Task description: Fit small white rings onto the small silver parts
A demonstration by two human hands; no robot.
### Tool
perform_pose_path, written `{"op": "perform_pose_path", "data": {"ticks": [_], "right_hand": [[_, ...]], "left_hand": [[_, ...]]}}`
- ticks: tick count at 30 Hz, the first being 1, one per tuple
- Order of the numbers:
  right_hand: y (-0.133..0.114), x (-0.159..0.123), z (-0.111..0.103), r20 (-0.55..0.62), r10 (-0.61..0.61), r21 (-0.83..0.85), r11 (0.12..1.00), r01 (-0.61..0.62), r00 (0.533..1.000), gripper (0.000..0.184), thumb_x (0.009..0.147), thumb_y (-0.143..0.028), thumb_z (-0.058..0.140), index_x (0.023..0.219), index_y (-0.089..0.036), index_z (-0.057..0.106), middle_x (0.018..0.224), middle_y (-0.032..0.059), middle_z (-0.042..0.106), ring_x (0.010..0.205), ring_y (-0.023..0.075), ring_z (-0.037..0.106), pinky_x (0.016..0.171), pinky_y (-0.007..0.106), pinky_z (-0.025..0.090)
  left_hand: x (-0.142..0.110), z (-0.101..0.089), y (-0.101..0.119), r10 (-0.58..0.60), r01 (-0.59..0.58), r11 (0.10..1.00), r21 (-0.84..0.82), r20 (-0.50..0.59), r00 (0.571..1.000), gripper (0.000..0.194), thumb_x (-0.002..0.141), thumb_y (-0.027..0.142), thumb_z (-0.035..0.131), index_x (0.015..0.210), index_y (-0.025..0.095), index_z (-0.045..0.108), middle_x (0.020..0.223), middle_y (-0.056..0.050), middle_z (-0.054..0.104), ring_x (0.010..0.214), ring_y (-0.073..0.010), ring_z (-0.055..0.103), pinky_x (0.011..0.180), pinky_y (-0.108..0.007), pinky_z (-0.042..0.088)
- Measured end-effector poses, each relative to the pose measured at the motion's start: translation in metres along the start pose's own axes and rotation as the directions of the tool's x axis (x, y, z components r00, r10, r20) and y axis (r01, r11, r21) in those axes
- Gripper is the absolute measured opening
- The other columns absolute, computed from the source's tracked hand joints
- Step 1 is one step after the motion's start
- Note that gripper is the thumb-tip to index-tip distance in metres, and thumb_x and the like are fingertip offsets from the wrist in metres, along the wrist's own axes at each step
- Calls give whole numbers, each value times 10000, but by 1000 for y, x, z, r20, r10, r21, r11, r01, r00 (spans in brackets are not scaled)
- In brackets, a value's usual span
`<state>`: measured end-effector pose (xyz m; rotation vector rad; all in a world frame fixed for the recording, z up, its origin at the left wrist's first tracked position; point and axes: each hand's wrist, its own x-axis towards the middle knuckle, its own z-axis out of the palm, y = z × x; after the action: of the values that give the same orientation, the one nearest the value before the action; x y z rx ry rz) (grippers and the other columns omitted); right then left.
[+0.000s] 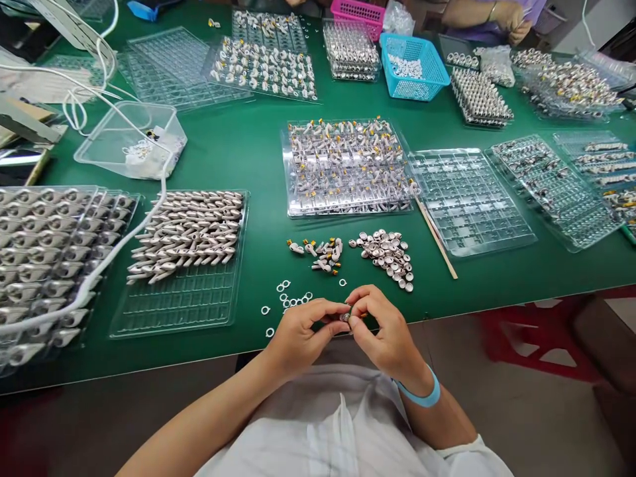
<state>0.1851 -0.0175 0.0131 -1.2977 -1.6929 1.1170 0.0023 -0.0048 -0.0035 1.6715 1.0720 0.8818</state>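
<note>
My left hand (304, 332) and my right hand (385, 333) meet at the table's front edge. Their fingertips pinch one small silvery part (344, 318) between them, mostly hidden by the fingers; it looks like an earbud piece. Just beyond them lies a loose pile of white earbud stems with orange tips (324, 254). Right of that is a heap of round silvery earbud caps (391, 257). Several small white rings (293, 302) are scattered left of my hands, and a single white ring (342, 283) lies ahead of the fingers.
A stacked clear tray (348, 213) of orange-tipped parts stands ahead. Left is a tray (173, 311) of elongated grey pieces, crossed nearby by a white cable (124, 245). A wooden stick (437, 242) touches a clear tray (477, 199). Another person's hands (514, 23) work at the far right.
</note>
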Motion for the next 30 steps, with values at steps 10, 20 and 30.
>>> {"op": "perform_pose_path", "data": {"ticks": [10,20,30], "right_hand": [[0,5,-4,48,44,-31,999,-43,998,147,811,-71,514,740,-199,494,939,57,567,900,179,563,786,311,459],[0,4,-3,63,66,-12,998,-65,996,171,789,-65,529,722,-206,459,905,35,575,828,155,563,729,282,452],[4,3,1,26,57,-30,998,-56,998,150,785,-79,557,742,-205,488,859,2,591,759,124,561,685,248,447]], "left_hand": [[4,5,-4,205,-205,974,101,6,979,171,850,91,659,1003,144,713,852,-39,759,745,-124,689,706,-197,537],[1,2,-4,138,-140,988,69,26,990,185,844,102,659,1004,170,721,829,-36,758,710,-128,693,661,-201,537],[0,-3,4,-130,144,976,-161,93,987,210,856,175,647,1046,187,737,942,-57,769,854,-177,716,783,-269,569]]}}
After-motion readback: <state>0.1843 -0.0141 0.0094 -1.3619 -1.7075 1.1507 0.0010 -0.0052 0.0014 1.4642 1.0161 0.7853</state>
